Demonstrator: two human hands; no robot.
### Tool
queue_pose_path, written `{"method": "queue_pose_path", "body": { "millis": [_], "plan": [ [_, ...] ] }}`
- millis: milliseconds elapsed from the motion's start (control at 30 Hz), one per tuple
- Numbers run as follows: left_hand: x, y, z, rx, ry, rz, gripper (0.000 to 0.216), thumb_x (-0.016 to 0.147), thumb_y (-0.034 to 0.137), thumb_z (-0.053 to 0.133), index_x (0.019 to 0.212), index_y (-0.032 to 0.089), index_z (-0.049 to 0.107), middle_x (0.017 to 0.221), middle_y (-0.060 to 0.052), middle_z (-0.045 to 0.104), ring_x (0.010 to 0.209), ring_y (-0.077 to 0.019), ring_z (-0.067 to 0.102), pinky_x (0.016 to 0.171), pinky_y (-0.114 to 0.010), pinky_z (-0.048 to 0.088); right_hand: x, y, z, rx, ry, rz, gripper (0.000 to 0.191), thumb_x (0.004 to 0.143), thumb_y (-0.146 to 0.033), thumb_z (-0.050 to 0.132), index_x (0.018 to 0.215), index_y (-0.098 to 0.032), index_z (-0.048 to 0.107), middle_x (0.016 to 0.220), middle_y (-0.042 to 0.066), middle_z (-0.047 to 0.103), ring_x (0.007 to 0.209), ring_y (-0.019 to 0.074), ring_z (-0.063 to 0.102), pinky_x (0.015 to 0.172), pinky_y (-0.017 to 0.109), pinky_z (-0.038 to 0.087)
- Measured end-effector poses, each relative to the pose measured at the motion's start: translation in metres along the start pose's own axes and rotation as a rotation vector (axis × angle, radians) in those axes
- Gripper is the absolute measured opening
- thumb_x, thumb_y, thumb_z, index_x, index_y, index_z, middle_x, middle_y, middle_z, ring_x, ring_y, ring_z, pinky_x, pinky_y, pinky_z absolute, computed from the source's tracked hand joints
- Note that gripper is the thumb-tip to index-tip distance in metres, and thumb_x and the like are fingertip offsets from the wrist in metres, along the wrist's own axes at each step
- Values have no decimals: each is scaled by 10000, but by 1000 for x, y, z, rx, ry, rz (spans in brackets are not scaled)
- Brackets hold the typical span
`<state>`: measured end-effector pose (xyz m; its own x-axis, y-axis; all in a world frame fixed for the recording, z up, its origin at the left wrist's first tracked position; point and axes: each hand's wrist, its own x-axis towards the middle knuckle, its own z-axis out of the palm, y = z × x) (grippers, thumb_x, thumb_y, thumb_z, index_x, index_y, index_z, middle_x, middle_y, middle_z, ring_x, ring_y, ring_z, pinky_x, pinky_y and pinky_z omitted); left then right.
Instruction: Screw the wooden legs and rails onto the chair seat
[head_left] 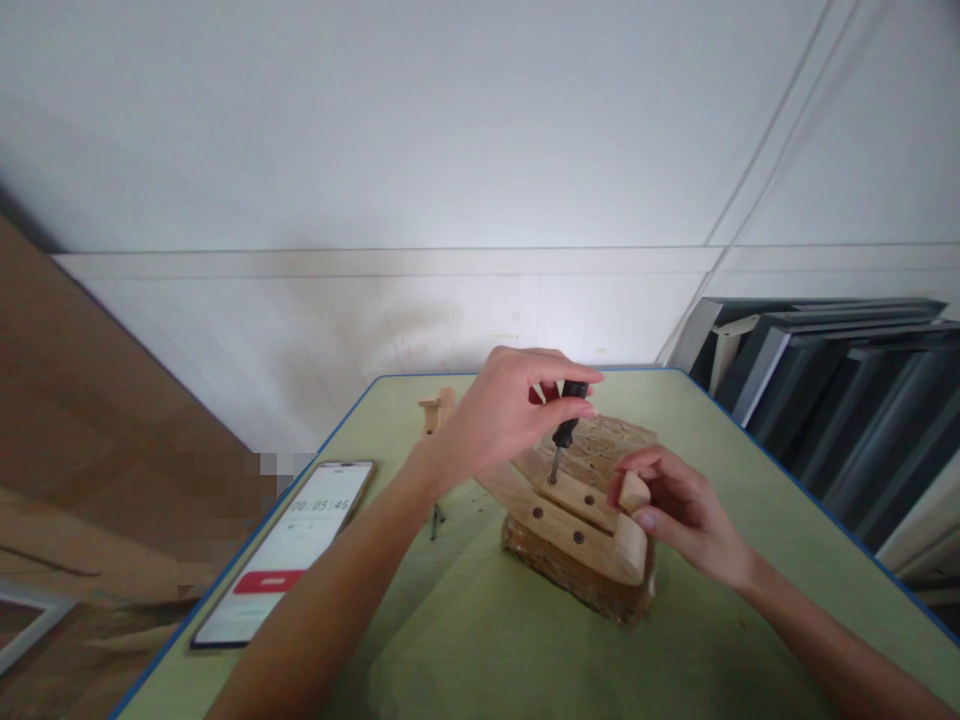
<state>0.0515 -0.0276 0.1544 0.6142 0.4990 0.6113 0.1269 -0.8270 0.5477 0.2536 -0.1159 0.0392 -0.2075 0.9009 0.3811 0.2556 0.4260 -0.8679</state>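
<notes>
I saw the left hand (pixel 502 410) with its grip clamped on the black handle of a screwdriver (pixel 566 425), the shaft running down at about 7 o'clock into a hole in the top slat of the wooden assembly (pixel 581 520). The right hand (pixel 675 505) sat at 3 o'clock of that assembly, its grip pinched on a small wooden block (pixel 634 490) held against the slat's end. The assembly stood near the middle of the green surface (pixel 487 640), well in from every blue-trimmed edge. Open green lay toward me at 6 o'clock, and more at 12 o'clock behind the work. At 9 o'clock a phone (pixel 289 550) lay flat near the left edge, its screen showing a timer and a red bar. Between phone and assembly I made out a couple of loose screws (pixel 436 518), and a small wooden piece (pixel 437 408) stood at 11 o'clock by the far edge. Off the surface at 2 o'clock, dark frames (pixel 840 390) leaned against the wall. I saw no containers on the surface
</notes>
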Motion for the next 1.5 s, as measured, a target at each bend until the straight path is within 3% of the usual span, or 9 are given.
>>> {"method": "queue_pose_path", "body": {
  "millis": [300, 533, 833, 1000, 1300, 1500],
  "plan": [
    [1, 1, -1, 50, -22, -28, 168, 761, 187, 616, 910, 206, 691, 898, -15, 715, 711, -98, 639, 582, -172, 487, 4, -4, 0, -81, 5, 1, 226, 814, -384, 546, 964, -216, 559, 865, 54, 618, 808, 187, 579, 686, 297, 439],
    [0, 1, -7, 66, -99, -59, 209, 808, 158, 521, 962, 198, 656, 921, -17, 687, 653, -77, 606, 577, -168, 474, 3, -4, -1, -126, -14, 12, 239, 816, -401, 535, 938, -198, 568, 861, 60, 635, 814, 195, 587, 715, 311, 450],
    [-1, -3, -7, -216, -192, -56, 236, 833, 131, 472, 1048, 168, 561, 1047, -90, 632, 605, -64, 564, 541, -184, 490, 3, -5, 0, -134, -34, 29, 240, 818, -406, 528, 945, -205, 567, 861, 59, 620, 811, 190, 575, 678, 293, 434],
    [-1, 1, -9, -248, -244, -120, 217, 838, 129, 467, 1011, 161, 595, 919, -61, 639, 550, -48, 541, 454, -154, 429, 4, -5, -1, -122, -46, 30, 233, 822, -412, 521, 938, -215, 566, 857, 51, 609, 811, 184, 565, 696, 297, 422],
    [-3, 2, -8, -192, -175, -128, 111, 823, 178, 510, 914, 165, 573, 871, -30, 594, 557, -45, 542, 522, -179, 469, 3, -3, -1, -126, -52, 17, 238, 828, -401, 515, 963, -209, 557, 869, 53, 615, 824, 191, 573, 723, 305, 431],
    [-4, 3, 8, 84, 79, -65, 139, 749, 274, 635, 748, 170, 542, 739, 9, 505, 601, -71, 469, 522, -200, 409, 4, -6, -2, -137, -57, 11, 242, 826, -413, 510, 931, -202, 568, 861, 53, 616, 813, 191, 568, 718, 304, 425]
  ]
}}
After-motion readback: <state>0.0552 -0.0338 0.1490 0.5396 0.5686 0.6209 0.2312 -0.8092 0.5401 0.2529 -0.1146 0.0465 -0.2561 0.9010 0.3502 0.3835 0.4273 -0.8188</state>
